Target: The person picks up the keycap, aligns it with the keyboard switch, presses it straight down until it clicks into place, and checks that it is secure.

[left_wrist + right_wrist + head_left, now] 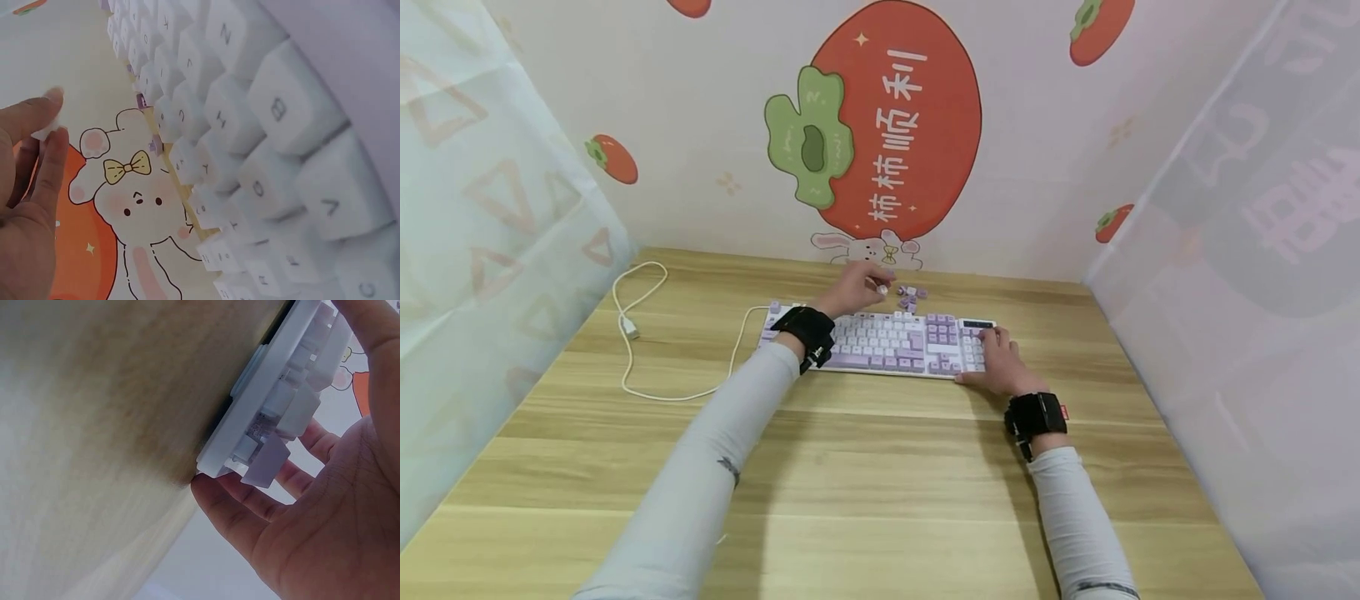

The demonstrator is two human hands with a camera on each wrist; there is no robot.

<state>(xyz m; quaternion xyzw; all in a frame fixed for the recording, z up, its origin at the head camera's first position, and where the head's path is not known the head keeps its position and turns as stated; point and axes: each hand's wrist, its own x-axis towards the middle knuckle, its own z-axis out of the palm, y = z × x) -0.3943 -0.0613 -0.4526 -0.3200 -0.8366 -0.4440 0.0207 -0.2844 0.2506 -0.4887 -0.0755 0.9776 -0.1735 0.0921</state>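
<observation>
A white and purple keyboard (880,342) lies on the wooden table. Between thumb and fingertips, my left hand (853,287) pinches a small white keycap (47,131), raised beyond the keyboard's back edge. Just right of that hand, several loose purple and white keycaps (910,298) are heaped behind the keyboard. My right hand (1003,367) holds the keyboard's right end, by the number pad. The right wrist view shows its fingers (228,509) curled round the end edge, with the keyboard's side wall (250,394) and raised keys close up.
A white cable (658,398) runs from the keyboard's left end and loops over the table (880,483), its USB plug (630,327) lying at the left. Behind stands a backdrop (700,108) with printed persimmons and a rabbit. Pale cloth panels (1247,292) close both sides.
</observation>
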